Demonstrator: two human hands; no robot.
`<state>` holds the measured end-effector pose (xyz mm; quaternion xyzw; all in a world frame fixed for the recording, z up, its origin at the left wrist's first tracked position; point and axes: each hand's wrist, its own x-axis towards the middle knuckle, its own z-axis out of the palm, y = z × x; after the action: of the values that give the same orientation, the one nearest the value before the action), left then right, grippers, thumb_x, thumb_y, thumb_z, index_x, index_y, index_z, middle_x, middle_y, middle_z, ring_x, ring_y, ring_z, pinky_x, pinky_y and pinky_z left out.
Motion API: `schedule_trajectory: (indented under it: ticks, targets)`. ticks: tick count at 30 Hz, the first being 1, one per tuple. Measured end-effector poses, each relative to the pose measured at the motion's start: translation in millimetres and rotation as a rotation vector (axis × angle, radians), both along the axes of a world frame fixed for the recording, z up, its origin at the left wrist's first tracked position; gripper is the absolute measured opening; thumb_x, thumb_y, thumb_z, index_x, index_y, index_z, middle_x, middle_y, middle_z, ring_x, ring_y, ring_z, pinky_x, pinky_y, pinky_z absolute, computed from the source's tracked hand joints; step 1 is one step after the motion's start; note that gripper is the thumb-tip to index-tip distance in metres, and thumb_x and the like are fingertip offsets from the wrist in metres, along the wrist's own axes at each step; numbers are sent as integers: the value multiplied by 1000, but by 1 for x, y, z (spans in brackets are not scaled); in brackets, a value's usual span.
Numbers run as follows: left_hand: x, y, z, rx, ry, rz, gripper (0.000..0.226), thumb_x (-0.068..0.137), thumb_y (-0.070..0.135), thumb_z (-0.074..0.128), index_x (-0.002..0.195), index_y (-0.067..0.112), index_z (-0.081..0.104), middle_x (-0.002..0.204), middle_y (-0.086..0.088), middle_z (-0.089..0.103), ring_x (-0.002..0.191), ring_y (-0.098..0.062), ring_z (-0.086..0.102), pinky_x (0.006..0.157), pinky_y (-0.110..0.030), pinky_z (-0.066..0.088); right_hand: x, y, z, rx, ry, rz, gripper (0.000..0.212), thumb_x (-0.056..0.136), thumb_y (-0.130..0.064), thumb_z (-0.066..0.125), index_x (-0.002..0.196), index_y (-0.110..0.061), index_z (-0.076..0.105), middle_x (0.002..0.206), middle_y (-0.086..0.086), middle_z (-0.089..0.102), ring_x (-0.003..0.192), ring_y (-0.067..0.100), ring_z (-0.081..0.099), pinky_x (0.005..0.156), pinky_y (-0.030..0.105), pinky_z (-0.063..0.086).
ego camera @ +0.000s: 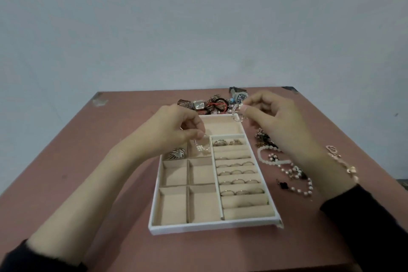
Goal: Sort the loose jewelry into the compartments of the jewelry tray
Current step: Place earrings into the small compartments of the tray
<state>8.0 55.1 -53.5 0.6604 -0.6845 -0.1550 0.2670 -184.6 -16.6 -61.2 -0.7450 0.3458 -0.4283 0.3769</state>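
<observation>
The left hand (176, 130) pinches a pearl earring (202, 147) above a small compartment of the tray (212, 226); the right hand (272, 115) pinches another small piece (237, 115) at the far rim. Either light piece could slip or snag and land in the wrong compartment.

Tray (217, 226) lining matt velvety cloth; rings (237, 181) shiny metal.

Your 2 forearms reach in from the near corners and angle toward each other, bare from the dark sleeves pushed up near the elbows. Your left hand (176, 130) is curled, palm turned down, thumb and forefinger pinched together at the tips with the other fingers folded in. Your right hand (271, 115) sits farther and slightly higher, back of the hand facing you, its thumb and forefinger likewise pinched at the far left of the hand.
</observation>
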Motion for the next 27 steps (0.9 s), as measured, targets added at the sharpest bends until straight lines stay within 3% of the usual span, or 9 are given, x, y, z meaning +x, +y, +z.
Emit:
schedule_trajectory:
  ticks: [3, 7, 9, 12, 16, 18, 22, 24, 27]
  targets:
    - [3, 0, -4, 38, -93, -75, 10, 83, 11, 65, 77, 19, 67, 63, 14, 63, 53, 11, 52, 55, -4, 36, 12, -2, 1, -25, 15, 8, 3, 83, -21, 65, 80, -21, 65, 67, 12, 61, 63, 13, 54, 71, 38, 51]
    - [7, -6, -16, 15, -190, -111, 13, 81, 21, 67, 74, 31, 65, 64, 18, 65, 56, 8, 52, 57, -12, 36, 26, -2, 4, -30, 30, 45, 4, 84, -20, 65, 81, -18, 66, 64, 5, 57, 62, 15, 53, 65, 32, 50]
    - [10, -8, -20, -3, -161, -110, 8, 81, 25, 68, 75, 31, 68, 65, 17, 66, 53, 6, 50, 58, -15, 37, 32, -1, 5, -30, 42, 68, 5, 84, -20, 65, 79, -19, 65, 62, 0, 55, 62, 16, 52, 64, 33, 50]
    - [13, -4, -18, -31, -33, -117, 9, 82, 23, 66, 78, 26, 73, 62, 18, 66, 54, 4, 51, 56, -8, 35, 39, 0, 3, -55, 72, 71, 5, 83, -21, 66, 77, -22, 65, 64, 0, 55, 65, 24, 53, 67, 35, 50]
    - [21, -1, -16, -123, 96, -5, 13, 83, 18, 63, 87, 26, 73, 73, 11, 70, 60, -1, 56, 56, -8, 37, 42, 3, -2, -76, 125, 97, 5, 82, -19, 66, 77, -20, 66, 65, 0, 57, 59, 10, 48, 57, 19, 42]
    - [26, -3, -20, -187, 56, 93, 15, 84, 20, 60, 90, 28, 70, 76, 10, 69, 56, -1, 54, 59, -14, 41, 43, 6, -5, -83, 187, 137, 8, 81, -17, 67, 74, -21, 66, 63, -3, 56, 54, 2, 43, 53, 11, 36]
    - [35, -5, -25, -271, -55, 233, 18, 84, 28, 54, 94, 28, 69, 69, 17, 61, 60, -8, 50, 70, -34, 50, 50, 9, -12, -168, 343, 193, 8, 78, -20, 69, 72, -24, 68, 68, -5, 56, 65, 7, 47, 62, 17, 36]
    - [35, -5, -24, -279, -52, 249, 23, 81, 31, 51, 94, 28, 70, 65, 21, 55, 63, -15, 50, 71, -36, 51, 54, 11, -14, -204, 416, 217, 6, 78, -22, 69, 72, -24, 70, 71, -6, 55, 70, 7, 47, 65, 16, 34]
    - [34, -5, -23, -264, -57, 248, 24, 80, 34, 49, 92, 29, 69, 66, 19, 58, 65, -15, 52, 71, -35, 51, 58, 10, -18, -303, 590, 147, 9, 81, -29, 63, 77, -26, 71, 73, -9, 51, 80, 8, 44, 74, 26, 36]
